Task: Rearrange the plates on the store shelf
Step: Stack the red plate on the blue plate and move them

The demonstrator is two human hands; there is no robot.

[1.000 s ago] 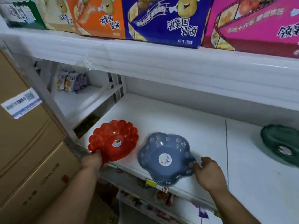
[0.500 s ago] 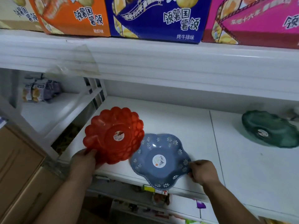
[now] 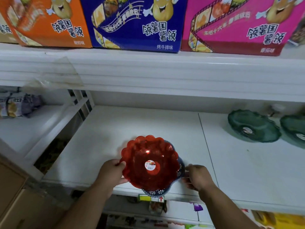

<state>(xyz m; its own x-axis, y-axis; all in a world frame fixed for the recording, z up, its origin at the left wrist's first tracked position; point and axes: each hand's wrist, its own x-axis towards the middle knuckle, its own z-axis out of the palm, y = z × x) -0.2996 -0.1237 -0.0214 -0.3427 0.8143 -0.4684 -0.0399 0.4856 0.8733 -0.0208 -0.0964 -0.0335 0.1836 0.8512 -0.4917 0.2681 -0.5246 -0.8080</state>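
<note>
A red scalloped plate [image 3: 149, 158] with a round sticker in its middle lies over a blue flowered plate [image 3: 157, 192] at the front edge of the white shelf [image 3: 135, 123]. Only the blue plate's right and front rim shows from under it. My left hand [image 3: 112, 171] grips the red plate's left rim. My right hand [image 3: 198, 176] holds the blue plate's right rim. Two dark green plates [image 3: 252, 126] [image 3: 295, 131] rest on the shelf at the right.
Orange [image 3: 47, 22], blue [image 3: 135, 23] and pink [image 3: 236, 25] snack cartons stand on the shelf above. Snack bags [image 3: 18, 104] lie in the bay to the left. Brown cardboard boxes [image 3: 13, 195] stand at lower left. A price tag [image 3: 148, 198] hangs on the shelf's front edge.
My left hand lifted the red plate from the shelf's left side and carried it right, onto the blue plate. My right hand stayed on the blue plate's right rim.
</note>
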